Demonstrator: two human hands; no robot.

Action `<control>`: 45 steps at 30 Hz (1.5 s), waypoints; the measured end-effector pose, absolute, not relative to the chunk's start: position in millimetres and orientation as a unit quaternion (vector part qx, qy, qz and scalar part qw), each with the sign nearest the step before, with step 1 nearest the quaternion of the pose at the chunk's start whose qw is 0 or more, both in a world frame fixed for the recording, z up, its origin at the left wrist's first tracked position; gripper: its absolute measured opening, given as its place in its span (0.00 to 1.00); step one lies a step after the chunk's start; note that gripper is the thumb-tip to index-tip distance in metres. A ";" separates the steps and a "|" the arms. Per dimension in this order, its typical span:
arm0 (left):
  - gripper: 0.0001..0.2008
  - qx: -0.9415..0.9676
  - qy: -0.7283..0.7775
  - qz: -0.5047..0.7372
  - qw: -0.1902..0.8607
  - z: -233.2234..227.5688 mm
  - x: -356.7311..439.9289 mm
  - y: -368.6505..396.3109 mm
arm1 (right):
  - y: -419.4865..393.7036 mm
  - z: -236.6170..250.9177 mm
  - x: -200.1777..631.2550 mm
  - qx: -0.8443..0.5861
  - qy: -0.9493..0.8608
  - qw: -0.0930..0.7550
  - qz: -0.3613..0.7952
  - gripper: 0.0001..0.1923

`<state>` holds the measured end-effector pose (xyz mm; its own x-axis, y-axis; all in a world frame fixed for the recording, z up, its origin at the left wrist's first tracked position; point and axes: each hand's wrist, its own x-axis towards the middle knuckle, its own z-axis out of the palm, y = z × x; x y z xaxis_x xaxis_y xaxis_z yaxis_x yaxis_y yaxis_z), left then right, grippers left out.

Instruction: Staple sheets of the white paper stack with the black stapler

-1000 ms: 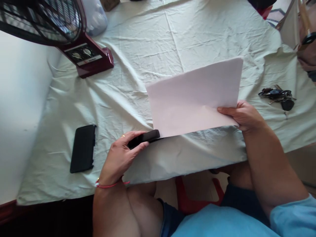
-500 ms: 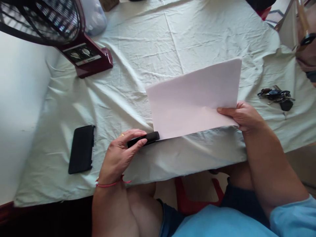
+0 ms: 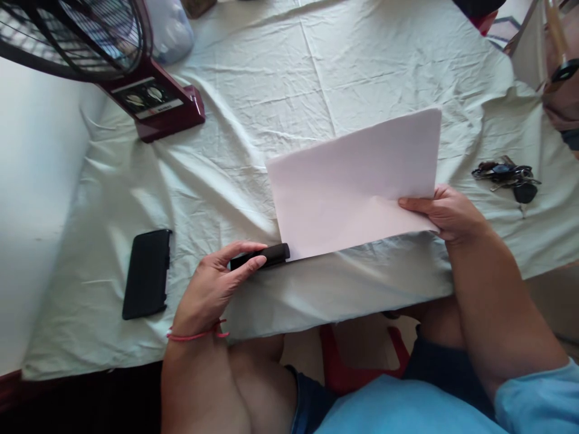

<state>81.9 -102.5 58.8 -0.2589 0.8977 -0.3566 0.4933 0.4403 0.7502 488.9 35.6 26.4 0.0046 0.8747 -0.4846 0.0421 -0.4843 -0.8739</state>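
Observation:
A folded white sheet of paper [image 3: 353, 181] lies on the pale tablecloth [image 3: 253, 84], near the front edge of the table. My right hand [image 3: 446, 211] pinches its lower right corner between thumb and fingers. My left hand [image 3: 217, 280] holds a slim black tool [image 3: 266, 255] by its handle, its far end touching the paper's lower left corner along the fold. A red string circles my left wrist.
A black phone [image 3: 147, 272] lies on the cloth to the left of my left hand. A dark red table fan [image 3: 149, 99] stands at the back left. A bunch of keys [image 3: 509, 175] rests at the right. A red stool [image 3: 344, 361] shows under the table.
My left hand has slid the black tool slightly leftwards along the paper's lower edge. The right hand and the paper have stayed still.

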 end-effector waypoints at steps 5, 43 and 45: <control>0.25 0.461 0.755 0.246 0.396 60.6 82.9 -100.8 | 33.9 26.4 489.4 -0.621 -0.375 0.342 0.597 0.17; 0.19 0.390 0.669 0.485 0.406 27.7 131.0 -50.4 | 33.4 37.6 468.0 -0.600 -0.365 0.419 0.575 0.18; 0.20 0.394 0.681 0.479 0.389 31.7 132.6 -51.9 | 33.5 38.6 468.3 -0.602 -0.354 0.424 0.577 0.18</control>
<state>132.6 -51.9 31.7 -0.3864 0.9096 -0.1526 0.1650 0.2310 0.9589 468.3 33.5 38.6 0.0827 0.9153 -0.3942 -0.0630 -0.3900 -0.9187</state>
